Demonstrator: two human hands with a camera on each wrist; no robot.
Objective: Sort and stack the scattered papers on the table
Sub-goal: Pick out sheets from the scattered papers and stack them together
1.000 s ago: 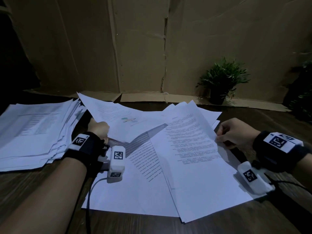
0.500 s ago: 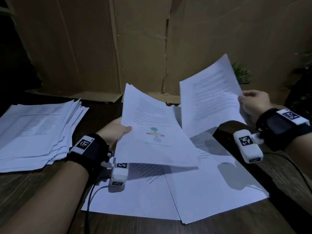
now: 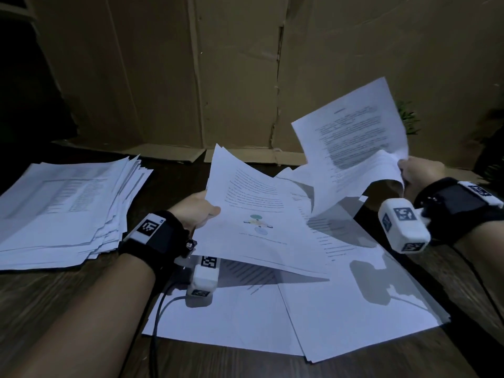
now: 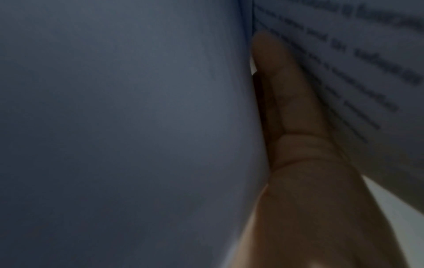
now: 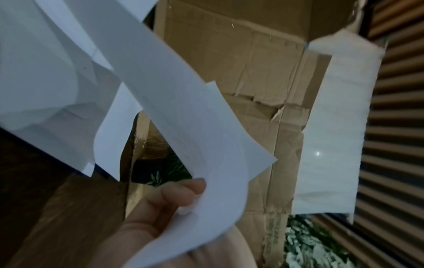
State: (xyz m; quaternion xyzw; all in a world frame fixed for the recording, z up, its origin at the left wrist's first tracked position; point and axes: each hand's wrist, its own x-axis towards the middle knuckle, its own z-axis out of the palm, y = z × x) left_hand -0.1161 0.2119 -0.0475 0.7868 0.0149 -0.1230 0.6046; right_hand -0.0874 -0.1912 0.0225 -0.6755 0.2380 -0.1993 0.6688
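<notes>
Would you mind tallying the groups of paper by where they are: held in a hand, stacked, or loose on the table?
Held in a hand: 2, left hand with diagram sheet, right hand with text sheets
Stacked: 1, pile
Loose on table: 1, spread
Total: 4

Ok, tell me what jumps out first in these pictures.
Two white printed sheets held up over the dark wooden table: the left hand grips a sheet with a small coloured diagram at centre, and the right hand pinches a curling text-only sheet higher up on the right. At far left lies a thick, ragged stack of white papers.
</notes>
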